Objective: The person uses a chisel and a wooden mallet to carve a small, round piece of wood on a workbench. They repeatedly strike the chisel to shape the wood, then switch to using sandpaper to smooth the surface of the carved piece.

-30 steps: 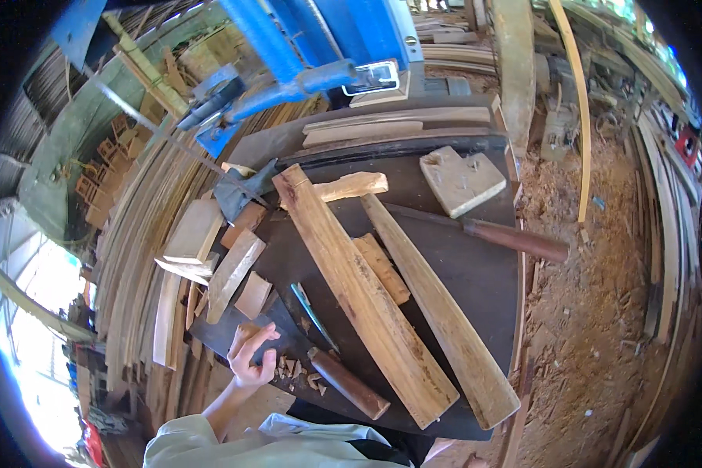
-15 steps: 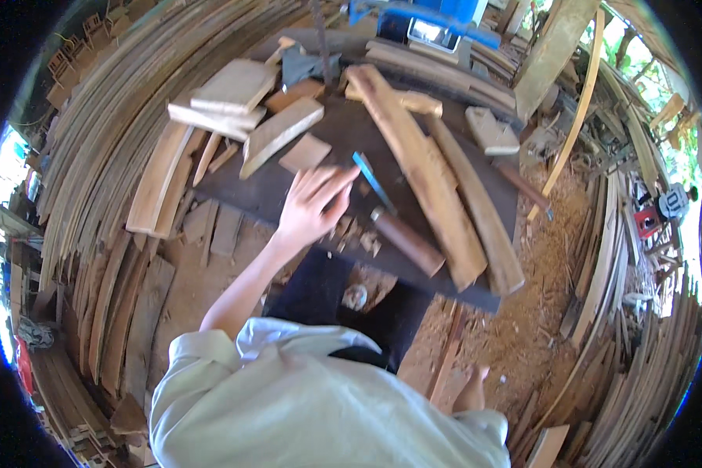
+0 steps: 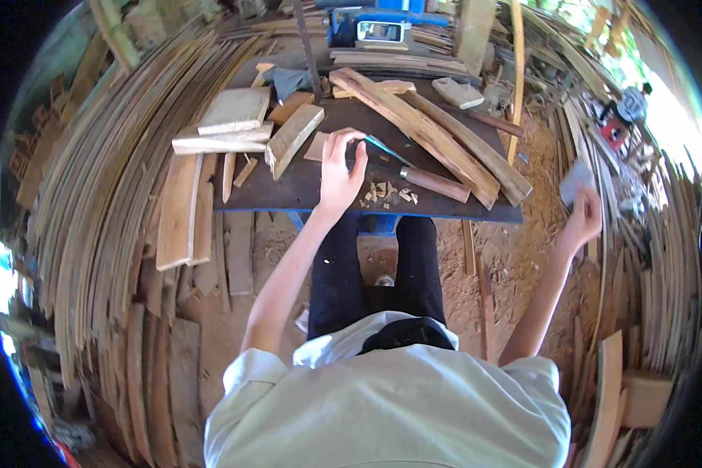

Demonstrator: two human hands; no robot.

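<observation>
A chisel (image 3: 435, 183) with a round brown wooden handle and a metal collar lies on the dark bench top, its narrow bluish blade pointing at my left hand (image 3: 340, 173). That hand hovers over the bench with bent fingers and the thumb apart. Its fingertips are right by the blade's tip; whether they touch it I cannot tell. Out to the right, past the bench, my right hand (image 3: 585, 216) grips a thin flat grey sheet (image 3: 576, 184), whose material is unclear. Small wood chips (image 3: 382, 193) are scattered beside the chisel handle.
Two long wooden pieces (image 3: 425, 129) lie slantwise on the bench (image 3: 249, 198). Blocks and boards (image 3: 234, 109) are stacked at its left. A blue clamp-like machine (image 3: 339, 27) holding a phone (image 3: 380, 31) stands at the back. Long timber strips (image 3: 117, 179) line the left side.
My right hand has come into view at the right with the grey sheet. My left hand has shifted with its fingers still near the blade. The whole view has tilted upright.
</observation>
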